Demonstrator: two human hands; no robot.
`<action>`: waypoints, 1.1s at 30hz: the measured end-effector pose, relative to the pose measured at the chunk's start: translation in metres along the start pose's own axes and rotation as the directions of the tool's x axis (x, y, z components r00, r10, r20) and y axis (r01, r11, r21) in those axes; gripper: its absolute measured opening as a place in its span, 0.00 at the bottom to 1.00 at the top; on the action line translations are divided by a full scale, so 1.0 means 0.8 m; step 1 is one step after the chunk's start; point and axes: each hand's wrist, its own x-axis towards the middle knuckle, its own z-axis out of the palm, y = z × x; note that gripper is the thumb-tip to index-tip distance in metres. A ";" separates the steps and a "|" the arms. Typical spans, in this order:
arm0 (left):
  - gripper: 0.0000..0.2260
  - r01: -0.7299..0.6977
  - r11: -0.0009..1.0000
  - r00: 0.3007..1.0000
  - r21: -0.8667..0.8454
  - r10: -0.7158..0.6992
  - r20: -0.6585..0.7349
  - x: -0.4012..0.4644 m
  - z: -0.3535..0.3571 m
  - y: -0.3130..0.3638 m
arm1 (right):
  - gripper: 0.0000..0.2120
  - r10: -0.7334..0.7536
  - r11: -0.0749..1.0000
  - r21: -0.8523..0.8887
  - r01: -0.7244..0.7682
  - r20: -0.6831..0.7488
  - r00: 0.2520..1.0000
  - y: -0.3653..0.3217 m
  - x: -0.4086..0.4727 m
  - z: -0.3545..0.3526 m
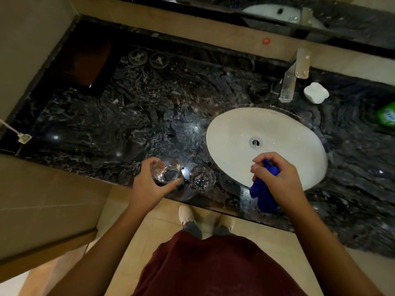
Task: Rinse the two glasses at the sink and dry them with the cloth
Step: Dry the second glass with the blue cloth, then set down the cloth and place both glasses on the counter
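Observation:
Two clear glasses stand upright near the front edge of the dark marble counter. My left hand [149,184] grips the left glass [167,173] around its side. The right glass [202,178] stands free just beside it. A blue cloth [264,193] is bunched in my right hand [275,174], which holds it over the front rim of the white oval sink [245,133]; the cloth's tail hangs down over the counter edge. No water is running from the chrome tap [292,80].
A white soap dish [316,92] sits right of the tap, a green bottle [386,114] at the far right edge. Two round coasters [147,57] and a dark tray [85,65] lie at the back left. A wall closes the left side.

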 end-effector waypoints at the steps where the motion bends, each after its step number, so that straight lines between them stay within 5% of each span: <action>1: 0.40 0.004 1.000 1.000 0.017 -0.004 -0.007 0.001 0.003 -0.002 | 0.06 0.006 1.000 0.012 -0.006 -0.001 1.000 0.001 0.000 -0.001; 33: 0.37 -0.027 0.998 1.000 0.051 0.028 -0.007 -0.012 0.044 -0.024 | 0.05 0.034 0.998 0.056 -0.034 -0.007 0.999 0.018 -0.013 -0.018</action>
